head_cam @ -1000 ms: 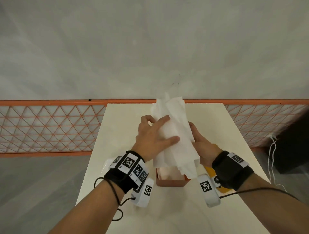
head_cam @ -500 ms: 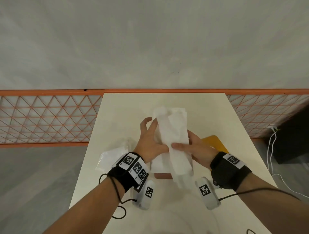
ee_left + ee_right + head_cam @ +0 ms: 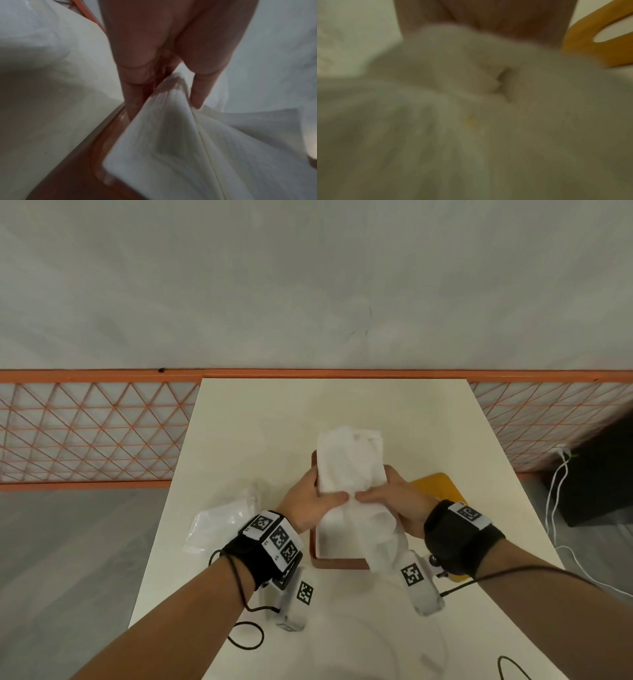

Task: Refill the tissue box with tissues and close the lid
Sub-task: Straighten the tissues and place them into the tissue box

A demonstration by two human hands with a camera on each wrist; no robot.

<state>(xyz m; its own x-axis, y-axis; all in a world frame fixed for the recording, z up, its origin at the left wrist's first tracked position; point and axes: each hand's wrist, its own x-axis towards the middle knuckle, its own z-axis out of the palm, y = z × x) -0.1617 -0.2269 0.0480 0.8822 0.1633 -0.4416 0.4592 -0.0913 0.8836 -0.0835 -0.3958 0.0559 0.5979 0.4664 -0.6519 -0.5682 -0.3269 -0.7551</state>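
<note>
Left hand (image 3: 310, 501): gripping soft white tissue stack (image 3: 349, 470), nine o'clock side.
Right hand (image 3: 394, 501): gripping same stack, three o'clock side.
Stack: over open reddish-brown tissue box (image 3: 337, 564), mid-bench (image 3: 260, 412).

A cream table (image 3: 239, 419) stands against an orange lattice fence (image 3: 92, 429) below a grey wall (image 3: 308, 275)

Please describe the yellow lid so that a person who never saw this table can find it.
On the cream table, look to the right of the brown tissue box. The lid lies flat there, half hidden behind the right hand. It is the only yellow thing.
</note>
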